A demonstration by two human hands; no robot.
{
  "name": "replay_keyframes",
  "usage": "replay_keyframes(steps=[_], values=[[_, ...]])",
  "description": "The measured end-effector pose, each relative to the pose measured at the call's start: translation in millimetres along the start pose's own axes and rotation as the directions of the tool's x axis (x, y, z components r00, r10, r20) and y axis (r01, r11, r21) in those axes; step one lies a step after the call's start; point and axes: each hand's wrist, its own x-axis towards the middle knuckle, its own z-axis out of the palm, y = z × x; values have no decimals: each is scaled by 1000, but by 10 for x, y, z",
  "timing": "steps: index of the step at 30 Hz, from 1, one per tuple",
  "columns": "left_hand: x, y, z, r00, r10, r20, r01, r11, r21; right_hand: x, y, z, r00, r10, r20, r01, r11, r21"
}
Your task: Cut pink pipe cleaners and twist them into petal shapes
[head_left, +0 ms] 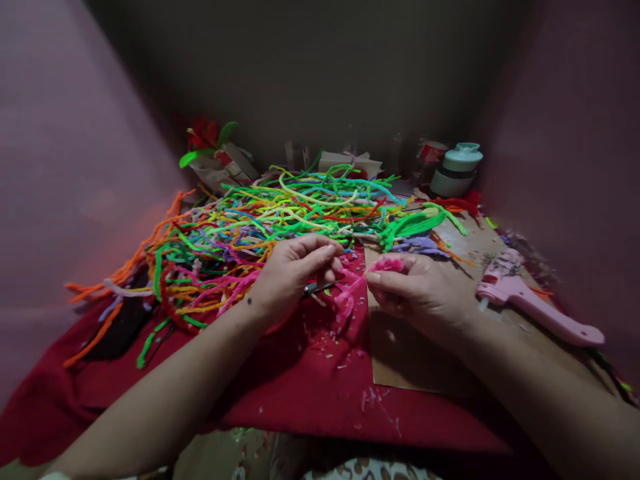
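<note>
In the middle of the head view, my right hand (420,287) pinches a bright pink pipe cleaner (387,265) between thumb and fingers. Part of it is bunched and fuzzy at the fingertips, and thinner pink ends hang down to the left. Facing it, my left hand (297,267) has its fingers closed around a pink strand that runs across to the right hand. Its grip is partly hidden by the fingers. A dark tool, too covered to name, lies below the left fingertips. Behind both hands spreads a big tangled heap of colourful pipe cleaners (280,217).
A pink glue gun (535,303) rests at the right on a cardboard sheet (415,353). Scraps litter the red cloth (300,380). Behind stand a light green lidded container (457,170), a red-labelled jar (430,157) and a white box (350,162). Pink walls rise on both sides.
</note>
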Motion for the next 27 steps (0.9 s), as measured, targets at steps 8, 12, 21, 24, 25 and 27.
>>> replay_keyframes(steps=[8,12,21,24,25,27], values=[[-3,-114,28,649,-276,709,623,728,-287,-55,-7,26,993,-91,74,103,978,-183],[-56,-56,37,640,-293,710,632,726,-271,-39,-12,45,980,-194,44,198,942,-272],[-102,80,55,856,-294,426,358,931,-77,32,43,-10,997,-55,-60,44,983,-178],[-102,59,63,828,-323,459,425,894,-138,41,44,-11,996,-66,-63,57,989,-135],[-103,48,72,813,-336,476,452,879,-152,40,42,-9,993,-99,-67,86,982,-171],[-106,28,97,796,-358,488,486,859,-163,32,46,-4,974,-210,-83,177,938,-297]])
